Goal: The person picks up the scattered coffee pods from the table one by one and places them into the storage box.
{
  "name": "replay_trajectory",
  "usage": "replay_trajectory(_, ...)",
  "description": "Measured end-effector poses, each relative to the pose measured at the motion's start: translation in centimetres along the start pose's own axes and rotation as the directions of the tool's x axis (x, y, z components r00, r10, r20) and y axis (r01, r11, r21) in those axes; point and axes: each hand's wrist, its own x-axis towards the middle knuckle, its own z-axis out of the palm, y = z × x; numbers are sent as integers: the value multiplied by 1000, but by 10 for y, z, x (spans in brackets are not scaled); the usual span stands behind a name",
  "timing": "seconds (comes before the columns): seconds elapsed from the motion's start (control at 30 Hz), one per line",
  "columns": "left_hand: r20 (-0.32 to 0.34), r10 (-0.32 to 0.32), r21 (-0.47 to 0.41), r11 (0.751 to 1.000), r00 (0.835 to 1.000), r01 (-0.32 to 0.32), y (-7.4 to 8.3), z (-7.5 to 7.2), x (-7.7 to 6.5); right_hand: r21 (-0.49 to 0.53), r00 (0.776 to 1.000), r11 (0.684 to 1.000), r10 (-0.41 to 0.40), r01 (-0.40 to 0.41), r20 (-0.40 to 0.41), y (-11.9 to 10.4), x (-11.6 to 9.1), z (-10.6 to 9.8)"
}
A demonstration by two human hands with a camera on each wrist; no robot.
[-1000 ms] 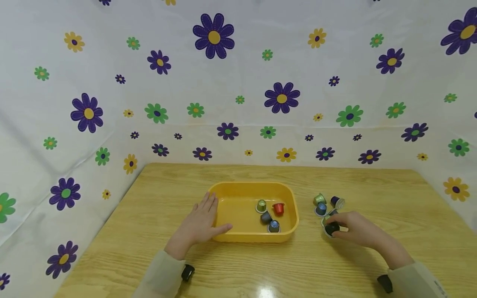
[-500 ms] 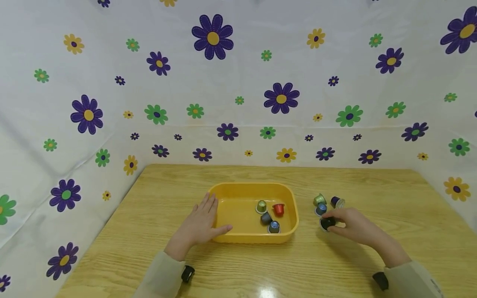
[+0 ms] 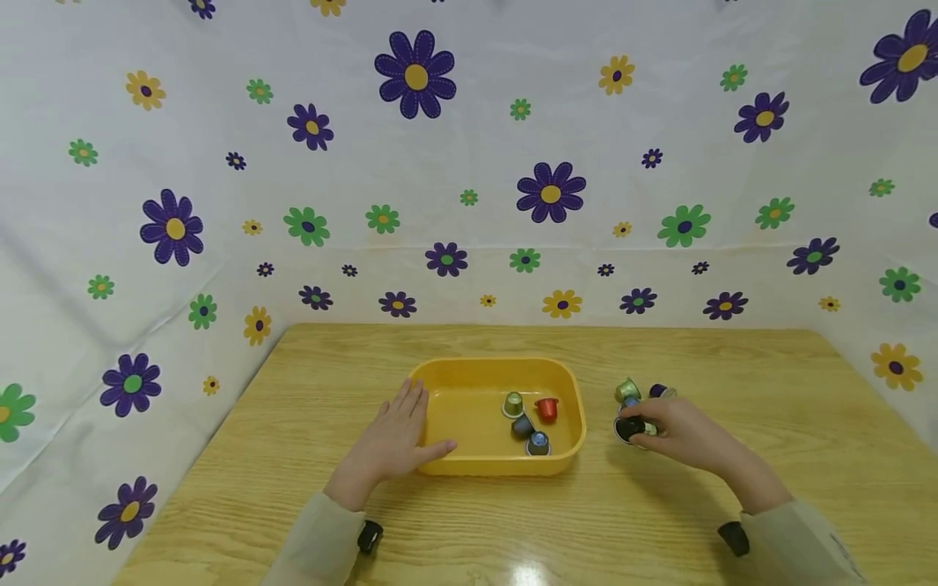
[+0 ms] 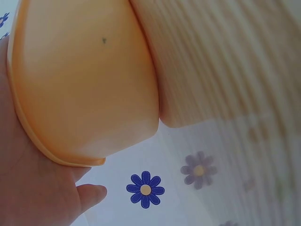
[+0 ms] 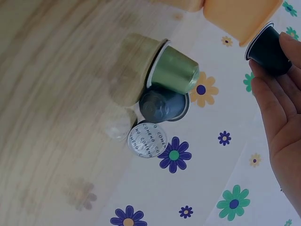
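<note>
My right hand (image 3: pixel 681 435) pinches a dark coffee capsule (image 3: pixel 628 429), right of the yellow tray (image 3: pixel 498 466). In the right wrist view that capsule (image 5: pixel 268 51) looks dark green and is raised off the table. A small pale patch beside it in the head view is too covered to identify. My left hand (image 3: pixel 396 431) rests on the tray's left rim, fingers straight. Beyond the right hand lie a light green capsule (image 3: pixel 626 389), a partly hidden blue capsule (image 3: pixel 630 404) and a purple capsule (image 3: pixel 658 391). Within the tray are green (image 3: pixel 513 404), red (image 3: pixel 546 409), dark grey (image 3: pixel 522 427) and blue-topped (image 3: pixel 538 442) capsules.
The wooden table (image 3: pixel 352 358) reaches back to a white flowered cloth (image 3: pixel 330 163), which hangs behind it and at both sides. In the right wrist view, one capsule shows its printed silver lid (image 5: pixel 148 140).
My right hand has moved a little left and away from me with the dark capsule. The left hand and the tray stay in place.
</note>
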Motion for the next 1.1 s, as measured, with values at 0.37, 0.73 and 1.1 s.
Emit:
replay_trajectory(0.37,-1,-2,-4,1000,1000,2,-3,1,1,12,998,999,-50,50,-27,-8,17,1)
replay_trajectory(0.73,-3,-1,-15,1000,1000,1,-1,2,1,-1,999,1000,-15,15,-50,-20,28,1)
replay_trajectory(1.1,3,3,-15,1000,1000,-2,0,1,0,71,991,992,-94,101,-95,-23,38,5)
